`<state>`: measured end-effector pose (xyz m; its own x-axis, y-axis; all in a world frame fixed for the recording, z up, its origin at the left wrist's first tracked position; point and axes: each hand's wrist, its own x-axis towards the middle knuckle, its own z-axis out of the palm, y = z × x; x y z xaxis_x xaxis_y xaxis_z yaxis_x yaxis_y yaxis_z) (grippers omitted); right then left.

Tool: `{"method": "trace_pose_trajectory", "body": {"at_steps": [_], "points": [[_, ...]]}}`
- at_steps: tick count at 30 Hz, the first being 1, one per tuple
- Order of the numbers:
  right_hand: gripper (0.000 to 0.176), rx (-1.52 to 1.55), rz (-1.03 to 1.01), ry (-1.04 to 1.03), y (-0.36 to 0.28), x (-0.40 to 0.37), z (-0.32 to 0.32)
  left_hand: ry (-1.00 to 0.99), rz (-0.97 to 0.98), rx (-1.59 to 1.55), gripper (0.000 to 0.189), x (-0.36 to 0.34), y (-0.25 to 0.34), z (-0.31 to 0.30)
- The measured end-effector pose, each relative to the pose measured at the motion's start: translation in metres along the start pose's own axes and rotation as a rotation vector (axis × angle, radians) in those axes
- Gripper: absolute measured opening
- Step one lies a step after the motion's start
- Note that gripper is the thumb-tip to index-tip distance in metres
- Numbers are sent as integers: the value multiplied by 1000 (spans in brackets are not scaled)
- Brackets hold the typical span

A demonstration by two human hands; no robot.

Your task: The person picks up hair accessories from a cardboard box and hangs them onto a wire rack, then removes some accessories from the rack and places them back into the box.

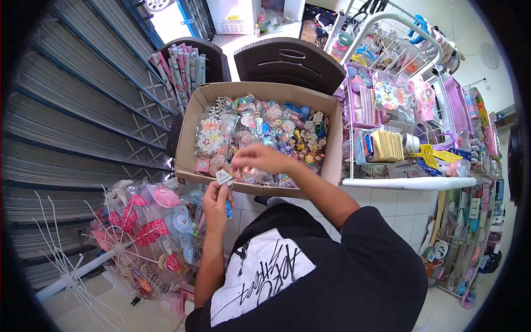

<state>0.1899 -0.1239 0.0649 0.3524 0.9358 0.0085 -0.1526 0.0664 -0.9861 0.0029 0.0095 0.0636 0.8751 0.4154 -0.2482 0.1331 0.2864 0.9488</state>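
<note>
Black T-shirt (359, 271) with a white lettered panel (271, 276), nearest the head camera. Head view, left grip: the left hand (215, 200), just beyond the shirt, has thumb and fingers pinched together on a small white card (223, 177). Dark marks on its face are too small to read. The card projects from the fingertips on their far side, obliquely, pale face upward; being nearly square in outline, it shows no clear long axis. A blue object (228, 209), only partly visible, lies against the fingers lower in the same hand.

Right grip: the right hand (263, 159) reaches across from the right, fingers curled and directed back toward the card. It lies beyond and to the right of the left grip, near the card yet seemingly apart from it. Whether its fingers are closed on anything cannot be told. The left hand is thus the nearer, being in contact.

Beneath the right grip, an open cardboard box (334, 144) holds bagged trinkets (310, 133). Farther right of both grips, a white wire rack (409, 183); behind and left of the left grip, bagged pink and blue goods (166, 221).
</note>
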Motion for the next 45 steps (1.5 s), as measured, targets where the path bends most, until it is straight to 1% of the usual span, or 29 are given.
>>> {"method": "trace_pose_trajectory", "body": {"at_steps": [2,3,4,6,7,9,13,15,17,19,21,22,23,24,25,27,28,29,31,32,34,35,37,38,39,41,42,43,45], "points": [[36,-474,213,299,19,-2,-51,2,-3,-57,15,-1,-4,-5],[41,-734,136,476,64,-4,-93,21,-17,-141,14,-3,-1,-4],[41,-928,379,557,62,-15,-112,39,-29,-225,13,-5,1,-4],[36,-1091,661,616,91,-32,-139,34,-42,-214,13,-8,4,-4],[36,-1092,654,611,104,-38,-142,23,-57,-201,14,-10,5,-4],[28,-1276,557,709,127,-51,-141,27,-68,-185,14,-12,5,-4],[24,-1261,596,704,138,-54,-163,33,-81,-193,14,-17,3,-6],[24,-1172,596,786,134,-57,-175,50,-95,-176,15,-16,-2,-13],[26,-1151,592,779,132,-59,-185,72,-111,-161,18,-16,-6,-15],[28,-942,527,955,123,-58,-191,164,-105,-152,24,-16,0,-12],[27,-969,499,954,118,-45,-208,164,-112,-152,28,-17,10,-10],[24,-713,359,936,101,-39,-206,159,-122,-151,32,-17,13,-10],[22,-457,223,902,86,-33,-202,168,-117,-152,32,-14,12,-12],[21,-234,178,824,55,-24,-184,112,-147,-156,32,-11,9,-16],[21,-50,147,670,18,-16,-161,58,-175,-161,32,-9,9,-19],[19,45,62,504,-23,4,-120,56,-182,-175,31,-3,24,-9],[18,66,24,394,-36,12,-98,41,-196,-191,30,0,34,-2],[17,88,-11,280,-46,19,-77,69,-185,-195,30,3,42,5],[16,144,28,-6,-57,32,-46,105,-175,-393,26,7,54,15],[16,166,25,-107,-52,39,-31,142,-164,-401,26,8,58,16],[16,159,53,-313,-46,53,-11,169,-44,-409,23,5,63,13],[16,163,59,-351,-44,60,-3,205,-29,-415,23,1,61,9],[14,83,106,-531,-41,71,8,272,72,-385,21,-5,54,0],[14,60,125,-605,-42,77,12,316,81,-366,20,-11,54,-2],[14,59,127,-644,-44,82,18,350,98,-371,20,-19,57,-4],[15,65,248,-660,-49,95,29,378,155,-282,19,-34,64,-7],[19,2,212,-722,-41,103,32,387,178,-279,19,-41,63,-9],[19,-5,210,-762,-47,110,41,422,198,-283,19,-48,64,-12],[20,-89,219,-917,-61,117,62,402,251,-181,19,-67,67,-16]]}}
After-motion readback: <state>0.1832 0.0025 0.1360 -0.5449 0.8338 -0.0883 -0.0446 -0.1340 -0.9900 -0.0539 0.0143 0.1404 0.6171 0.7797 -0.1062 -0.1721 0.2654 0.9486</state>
